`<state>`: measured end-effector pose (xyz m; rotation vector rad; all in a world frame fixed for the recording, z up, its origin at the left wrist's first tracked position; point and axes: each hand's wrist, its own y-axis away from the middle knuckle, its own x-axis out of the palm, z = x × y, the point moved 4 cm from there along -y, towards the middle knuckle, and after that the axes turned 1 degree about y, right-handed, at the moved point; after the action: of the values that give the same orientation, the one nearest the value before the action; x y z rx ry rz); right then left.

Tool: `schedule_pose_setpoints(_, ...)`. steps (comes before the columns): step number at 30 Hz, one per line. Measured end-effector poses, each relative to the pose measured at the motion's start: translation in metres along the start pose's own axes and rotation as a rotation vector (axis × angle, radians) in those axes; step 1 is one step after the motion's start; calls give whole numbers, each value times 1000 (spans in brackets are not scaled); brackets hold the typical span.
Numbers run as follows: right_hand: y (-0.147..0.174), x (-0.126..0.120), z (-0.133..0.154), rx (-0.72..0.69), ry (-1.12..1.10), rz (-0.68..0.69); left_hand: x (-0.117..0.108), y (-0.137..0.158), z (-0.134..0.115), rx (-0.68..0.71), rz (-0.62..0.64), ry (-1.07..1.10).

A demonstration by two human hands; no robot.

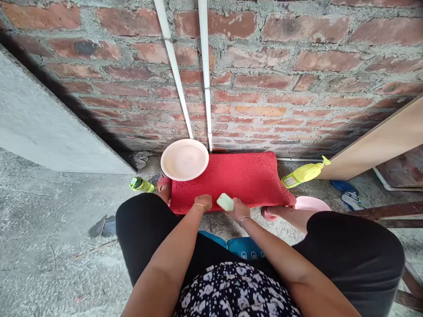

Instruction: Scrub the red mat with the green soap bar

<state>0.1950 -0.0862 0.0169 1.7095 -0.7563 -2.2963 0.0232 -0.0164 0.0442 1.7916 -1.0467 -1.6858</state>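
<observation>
The left arm (175, 253) and right arm (276, 253) converge toward the mat's (244, 176) near edge. The left hand (204, 201) is curled like a fist; the right hand (240, 210), apart from it, is bent in a grip.

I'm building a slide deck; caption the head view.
Right hand holding a pale green object by a red mat, left hand nearby, pale basin at the mat's far left corner.

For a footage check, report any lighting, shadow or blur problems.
Head view: soft light, no strong glare on the red mat; dark shadow on the brick wall beside the grey slab. Same head view: left hand shows little finger detail, pale green bar in the right hand clearly outlined; yellow bottle carries print too small to read.
</observation>
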Motion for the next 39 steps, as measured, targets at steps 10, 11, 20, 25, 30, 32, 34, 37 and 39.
schedule_pose_setpoints(10,-2,-6,-40,17,174,-56,-12,4,1,-13,-44,69)
schedule_pose_setpoints(11,-1,-10,-55,92,154,-55,-12,4,-1,-8,-48,75)
schedule_pose_setpoints(20,5,0,4,-24,72,-22,-14,7,-2,13,-59,79)
schedule_pose_setpoints(25,-2,-9,-19,76,35,-25,-14,8,-1,13,-50,55)
schedule_pose_setpoints(30,-2,-28,-104,492,-209,-48,-14,6,-6,24,-25,57)
schedule_pose_setpoints(32,-3,-31,-113,565,-281,-72,-13,6,-7,29,-24,61)
schedule_pose_setpoints(34,-5,-29,-100,532,-305,-81,-12,6,-8,31,-27,59)
schedule_pose_setpoints(37,-9,-21,-55,345,-269,-45,-11,6,-6,25,-26,44)
schedule_pose_setpoints(39,-11,-17,-28,225,-198,-35,-9,6,-5,19,-21,31)
